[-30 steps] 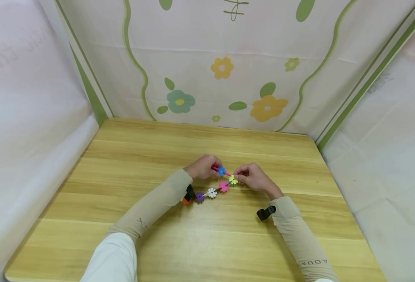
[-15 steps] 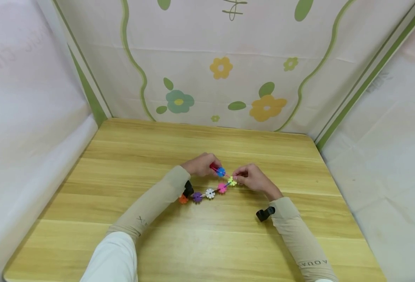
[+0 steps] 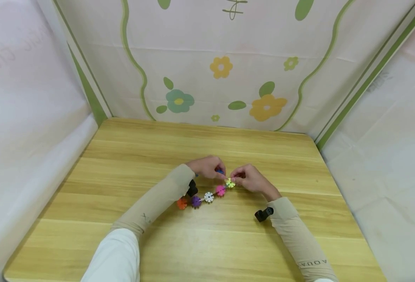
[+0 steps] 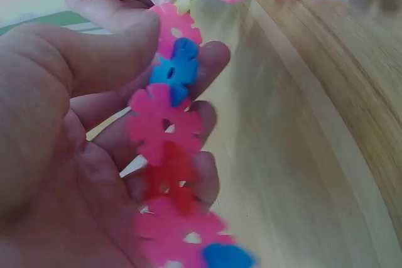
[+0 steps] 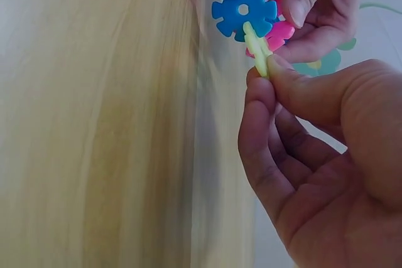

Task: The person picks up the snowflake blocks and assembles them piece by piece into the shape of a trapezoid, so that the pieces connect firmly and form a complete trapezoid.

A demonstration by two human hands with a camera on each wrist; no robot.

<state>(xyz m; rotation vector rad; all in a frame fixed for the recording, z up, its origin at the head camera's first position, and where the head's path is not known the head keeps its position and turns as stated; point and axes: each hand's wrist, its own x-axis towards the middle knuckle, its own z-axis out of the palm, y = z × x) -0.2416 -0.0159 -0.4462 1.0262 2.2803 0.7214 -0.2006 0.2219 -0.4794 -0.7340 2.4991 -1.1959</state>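
A chain of slotted snowflake discs links my two hands over the table. My right hand (image 3: 251, 178) pinches a yellow snowflake disc (image 5: 257, 51) between thumb and fingertips. Right beside it, my left hand (image 3: 211, 167) grips a pink snowflake disc (image 4: 176, 29) with its thumb. In the left wrist view, a blue disc (image 4: 173, 70), more pink ones and a red disc (image 4: 169, 177) run along the left fingers and palm. From the yellow disc, the other stretch goes through a blue disc (image 5: 245, 9) to pink (image 3: 220, 190), white (image 3: 209, 197), purple (image 3: 196, 201) and orange (image 3: 182, 203) discs.
The wooden table (image 3: 228, 243) meets a flower-printed cloth backdrop (image 3: 200, 86) at its far edge. White cloth walls stand at both sides. Black wrist cameras (image 3: 263, 214) sit under both wrists, the left one close to the chain.
My left hand has moved slightly right, closer to my right hand, and now covers more of the chain. The chain's lower stretch has shifted a little toward me, showing more of the orange disc.
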